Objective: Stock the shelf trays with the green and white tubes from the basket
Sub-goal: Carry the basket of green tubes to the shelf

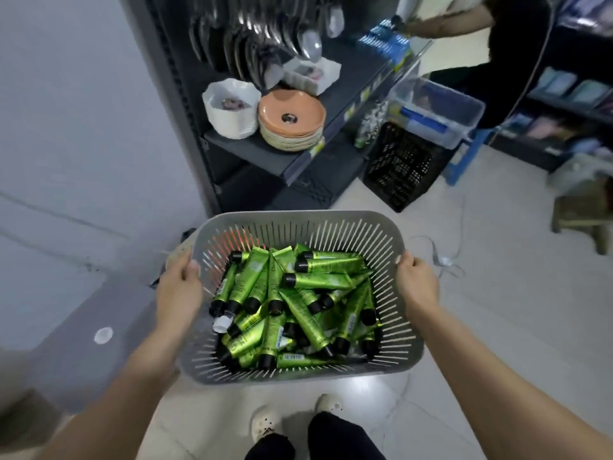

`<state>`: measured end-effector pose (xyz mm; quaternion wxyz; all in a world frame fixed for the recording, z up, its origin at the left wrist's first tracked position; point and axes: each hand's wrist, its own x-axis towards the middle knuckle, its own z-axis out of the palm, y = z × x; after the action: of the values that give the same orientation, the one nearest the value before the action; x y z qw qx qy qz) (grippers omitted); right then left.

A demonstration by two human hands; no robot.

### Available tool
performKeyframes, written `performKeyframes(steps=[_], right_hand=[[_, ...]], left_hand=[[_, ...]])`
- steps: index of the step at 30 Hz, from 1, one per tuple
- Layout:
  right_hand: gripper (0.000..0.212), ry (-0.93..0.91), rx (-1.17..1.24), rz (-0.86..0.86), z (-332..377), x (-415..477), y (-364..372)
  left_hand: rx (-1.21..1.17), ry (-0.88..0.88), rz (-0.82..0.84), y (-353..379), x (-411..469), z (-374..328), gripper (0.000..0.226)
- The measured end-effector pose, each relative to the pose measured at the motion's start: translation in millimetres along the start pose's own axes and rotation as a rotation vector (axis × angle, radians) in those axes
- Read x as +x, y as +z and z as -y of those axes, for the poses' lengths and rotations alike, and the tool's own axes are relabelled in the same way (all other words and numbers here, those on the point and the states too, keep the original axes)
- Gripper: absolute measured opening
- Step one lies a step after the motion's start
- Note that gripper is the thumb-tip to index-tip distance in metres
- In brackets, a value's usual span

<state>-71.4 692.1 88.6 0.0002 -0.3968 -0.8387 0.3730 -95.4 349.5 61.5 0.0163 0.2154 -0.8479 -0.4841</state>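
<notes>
- Feet first: white clogs [265, 423] are standing on the pale tiled floor [497, 310], right below everything else.
- Left hand [180, 283] is gripping the left rim of the grey slotted basket [298, 216], thumb hooked over the edge. Right hand [416, 280] is doing the same on the right rim. So the hands are well apart, each clamped on its own side, and the basket is hanging between them off the floor.
- Green tubes [315, 280] with black caps are lying in a jumbled heap in the bottom of the basket, pointing every which way. They're sitting between the two hands and neither hand is touching them. One small white-capped item [221, 322] is poking out on the left side of the pile.
- Step-wise, I'd say this is the carrying bit, with no stocking started yet and the basket looking full.
- Next move probably calls for setting the basket down somewhere steady near the trays, since both hands are busy and at least one has to come free to pick tubes.
- Further out, a dark shelf unit [252, 157] is holding a stack of orange plates [292, 121] and white bowls [230, 107].
- Black crate [401, 167] is sitting on the floor beyond that. I can't make out which trays are meant for the tubes.
</notes>
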Motion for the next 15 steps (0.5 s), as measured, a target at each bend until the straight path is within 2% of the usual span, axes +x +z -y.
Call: performKeyframes(steps=[8,15], right_hand=[[0.056,0.177,0.049,-0.136,-69.6,79.5,-99.2],[0.055,0.277,0.12,-0.248,-127.5,167.3,-190.0]], left_hand=[[0.054,0.18,0.209,133.5,-10.2,-112.1,0.036],[0.052,0.224,0.389,274.7,-17.2,-190.5,0.036]])
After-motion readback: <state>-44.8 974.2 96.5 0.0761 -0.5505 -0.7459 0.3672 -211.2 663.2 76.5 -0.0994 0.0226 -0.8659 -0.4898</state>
